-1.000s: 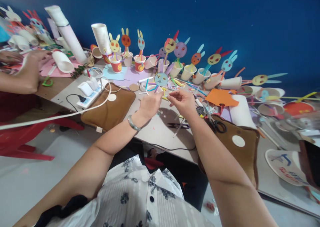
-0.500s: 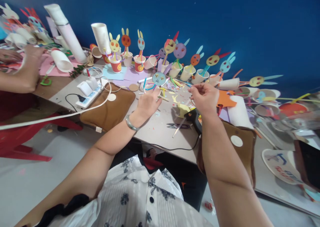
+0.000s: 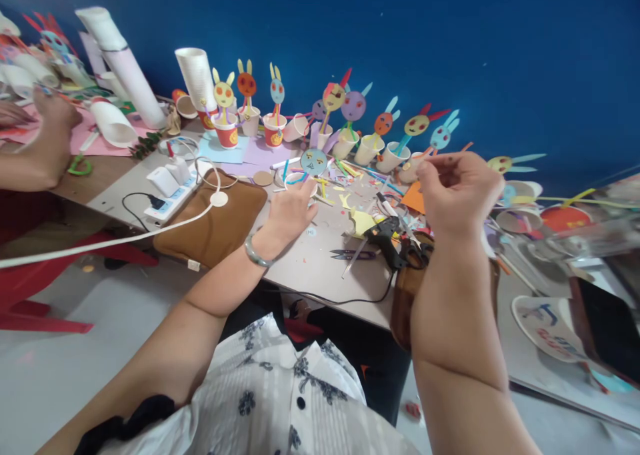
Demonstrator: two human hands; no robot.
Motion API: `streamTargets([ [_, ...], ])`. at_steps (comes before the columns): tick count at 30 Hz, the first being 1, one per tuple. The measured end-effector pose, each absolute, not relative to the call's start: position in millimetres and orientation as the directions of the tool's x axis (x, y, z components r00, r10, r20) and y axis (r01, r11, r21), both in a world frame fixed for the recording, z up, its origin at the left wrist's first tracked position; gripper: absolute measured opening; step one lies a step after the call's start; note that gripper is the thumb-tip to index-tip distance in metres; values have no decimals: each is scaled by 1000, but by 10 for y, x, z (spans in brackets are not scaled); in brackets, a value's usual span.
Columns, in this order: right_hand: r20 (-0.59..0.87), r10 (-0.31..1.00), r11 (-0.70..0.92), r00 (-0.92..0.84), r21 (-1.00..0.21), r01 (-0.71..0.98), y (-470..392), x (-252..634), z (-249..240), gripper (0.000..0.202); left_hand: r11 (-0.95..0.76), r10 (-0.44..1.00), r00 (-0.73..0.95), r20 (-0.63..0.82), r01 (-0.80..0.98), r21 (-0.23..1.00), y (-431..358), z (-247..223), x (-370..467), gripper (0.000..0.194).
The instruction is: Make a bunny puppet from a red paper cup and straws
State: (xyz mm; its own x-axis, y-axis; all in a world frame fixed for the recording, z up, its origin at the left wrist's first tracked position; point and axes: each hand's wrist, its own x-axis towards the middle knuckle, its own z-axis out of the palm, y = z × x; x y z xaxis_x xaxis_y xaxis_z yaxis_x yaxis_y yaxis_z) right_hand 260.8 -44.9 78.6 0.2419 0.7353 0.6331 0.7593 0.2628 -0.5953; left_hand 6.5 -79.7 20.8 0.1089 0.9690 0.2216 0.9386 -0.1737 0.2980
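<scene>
My left hand [image 3: 290, 209], with a bangle at the wrist, is closed around a paper cup [image 3: 291, 183] at the middle of the table. A blue paper rabbit face [image 3: 313, 162] with drawn features and purple ears stands up from that cup. Raised above the right part of the table, my right hand [image 3: 463, 187] has its thumb and fingertips pinched together; anything between them is too small to make out. Orange paper [image 3: 414, 197] lies just left of it. Below are a black glue gun [image 3: 386, 240] and thread snips [image 3: 353, 255].
Several cups with paper rabbit faces line the blue wall, beside a stack of paper cups [image 3: 194, 75]. A power strip [image 3: 173, 200] and brown cushion [image 3: 220, 225] lie left. A co-worker's hands [image 3: 55, 115] are at far left. A phone [image 3: 607, 328] lies right.
My right hand has moved right and toward me, away from the scraps and over the orange paper's right side. My left hand stays at the cup. The view has shifted slightly.
</scene>
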Motion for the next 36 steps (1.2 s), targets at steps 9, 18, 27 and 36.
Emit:
streamTargets([
  [9, -329, 944, 117, -22, 272, 955, -931, 2664, 853, 24, -327, 871, 102, 481, 851, 411, -776, 135, 45, 26],
  [18, -197, 978, -18, 74, 269, 963, -1182, 2758, 184, 37, -653, 643, 193, 741, 643, 399, -764, 44, 122, 25],
  [27, -40, 993, -102, 113, 213, 972, -1363, 3057, 438, 39, -467, 883, 387, 265, 771, 432, -1089, 580, 35, 20],
  [36, -85, 984, -135, 156, 216, 967, -1366, 3690, 432, 30, -548, 827, 558, -63, 826, 131, -1002, 367, -131, 27],
])
